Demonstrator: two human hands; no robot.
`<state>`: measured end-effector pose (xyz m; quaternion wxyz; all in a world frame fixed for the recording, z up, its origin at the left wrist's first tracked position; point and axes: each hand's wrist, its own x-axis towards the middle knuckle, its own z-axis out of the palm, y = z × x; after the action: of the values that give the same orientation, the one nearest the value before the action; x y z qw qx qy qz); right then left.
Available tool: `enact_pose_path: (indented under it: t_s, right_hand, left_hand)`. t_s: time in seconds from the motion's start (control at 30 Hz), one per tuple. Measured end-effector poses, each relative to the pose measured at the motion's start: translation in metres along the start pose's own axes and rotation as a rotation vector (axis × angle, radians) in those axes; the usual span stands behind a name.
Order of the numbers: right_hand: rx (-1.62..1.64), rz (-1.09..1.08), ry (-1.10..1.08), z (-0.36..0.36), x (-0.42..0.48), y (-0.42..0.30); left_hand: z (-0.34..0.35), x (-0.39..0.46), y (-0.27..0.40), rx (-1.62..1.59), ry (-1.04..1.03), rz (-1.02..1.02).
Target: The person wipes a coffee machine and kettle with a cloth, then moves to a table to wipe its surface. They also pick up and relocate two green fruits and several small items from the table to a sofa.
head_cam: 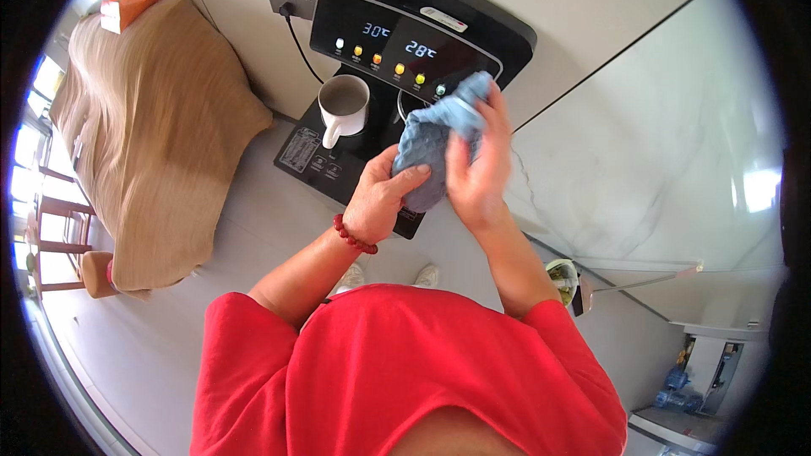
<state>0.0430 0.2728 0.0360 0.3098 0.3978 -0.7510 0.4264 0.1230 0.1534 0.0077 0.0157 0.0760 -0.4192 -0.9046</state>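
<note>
Both my hands hold a crumpled blue cloth [426, 149] over the front right of a black electric kettle set or water dispenser [405, 44]. My left hand [382, 195], with a red bead bracelet [355, 234] at its wrist, grips the cloth's lower edge between thumb and fingers. My right hand [481, 168], somewhat blurred, has the upper part of the cloth at its fingers. A white mug [344, 104] stands upright on the black base to the left, its handle towards me. Lit temperature figures and coloured touch icons show on the dispenser's sloping panel.
A brown cloth cover [165, 139] drapes over something at the left, with an orange packet [130, 3] on top. A black power cord runs from the wall socket [291, 1]. A bin [562, 282] stands by the wall at the right. Wooden furniture [63, 228] is at far left.
</note>
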Motion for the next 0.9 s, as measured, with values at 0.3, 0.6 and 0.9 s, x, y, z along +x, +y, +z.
enact_pose_path:
  t_s: [0.3, 0.6, 0.9]
  right_hand:
    - [-0.648, -0.220, -0.258, 0.051, 0.018, 0.004]
    - [-0.572, -0.423, -0.487, 0.108, 0.066, 0.002]
    - [-0.578, -0.481, -0.452, 0.122, 0.089, -0.001]
  left_hand:
    - [-0.039, 0.019, -0.002, -0.099, 0.067, -0.030]
    - [-0.060, 0.024, 0.029, -0.138, 0.176, 0.097]
    - [-0.074, 0.040, 0.039, -0.135, 0.184, 0.152]
